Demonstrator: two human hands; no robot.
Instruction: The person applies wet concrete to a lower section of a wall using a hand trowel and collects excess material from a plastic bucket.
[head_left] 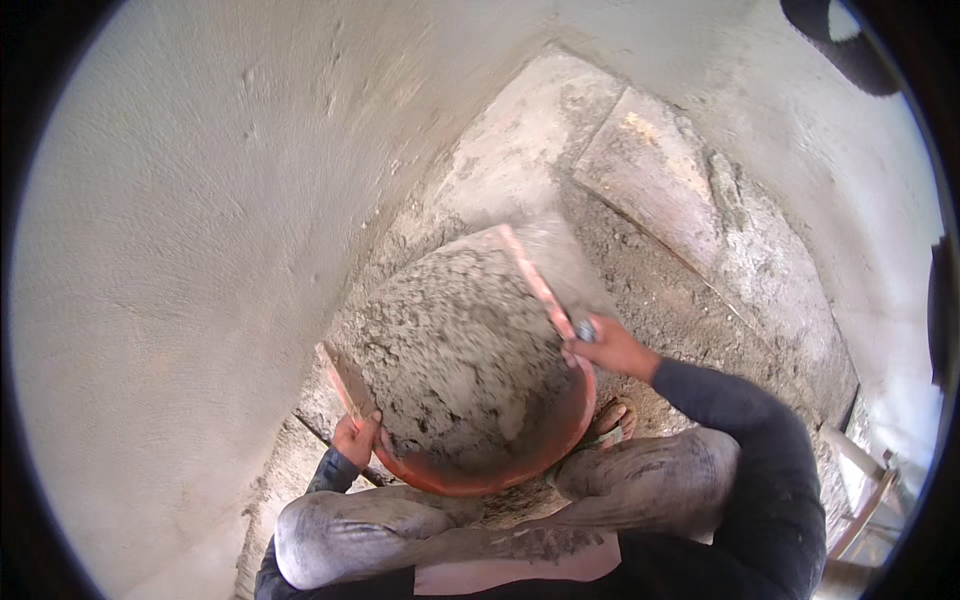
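Observation:
A reddish-orange basin [465, 486] sits between my bent knees, with wet grey mortar [455, 345] heaped in it. The mortar reaches the basin's far side, where the rim is hard to make out. My left hand [357, 440] is closed on the left edge of the basin, thumb on top. On the right edge, my right hand [607, 348] is closed with its fingers curled round the rim. A small grey-blue item [585, 330] shows at the right fingers; blur hides what it is.
A smooth plastered wall [180, 240] rises close on my left, and another [840, 130] stands at the far right. Flat, mortar-stained boards [655, 175] lie beyond the basin on rough, crumb-covered ground [650, 285]. Wooden pieces [865, 510] stand at the lower right.

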